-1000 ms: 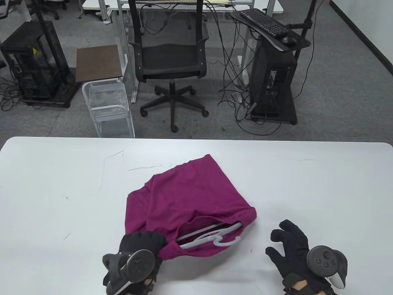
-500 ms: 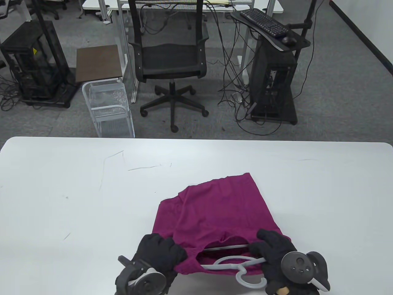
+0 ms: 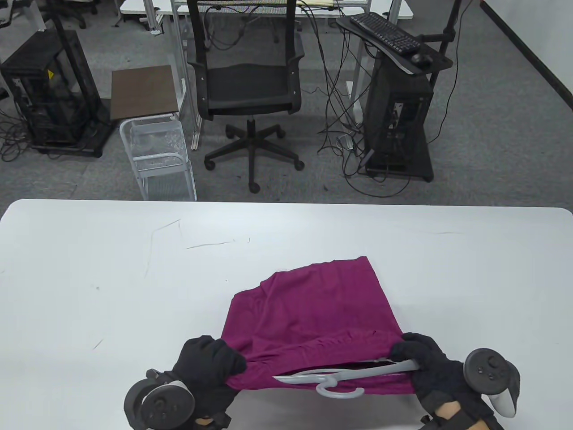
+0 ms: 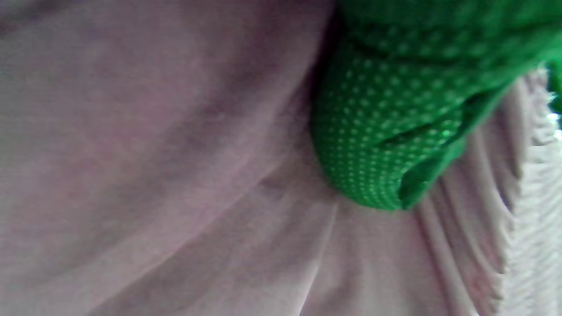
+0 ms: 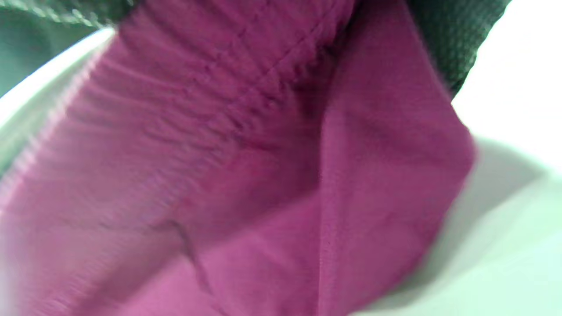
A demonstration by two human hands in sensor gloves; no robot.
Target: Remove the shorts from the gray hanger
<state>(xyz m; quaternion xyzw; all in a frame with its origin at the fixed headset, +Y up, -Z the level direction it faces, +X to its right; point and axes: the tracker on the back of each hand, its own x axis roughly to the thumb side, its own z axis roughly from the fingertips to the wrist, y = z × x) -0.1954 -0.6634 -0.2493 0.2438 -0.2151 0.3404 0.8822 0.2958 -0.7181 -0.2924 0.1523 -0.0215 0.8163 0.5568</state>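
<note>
Magenta shorts (image 3: 313, 313) on gray hanger (image 3: 340, 376) between hands, left hand (image 3: 206, 365) gripping waistband, right hand (image 3: 429, 365) gripping hanger end.

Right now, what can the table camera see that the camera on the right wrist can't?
Only the table view shows the gray hanger poking out of the waistband, its hook toward the near edge, both gloved hands, the left hand gripping one waistband corner and the right hand gripping the other, plus the office chair behind the white table. Only the right wrist view shows the gathered stitching of the waistband up close, though it is blurry. Both show the magenta shorts lying on the table.
</note>
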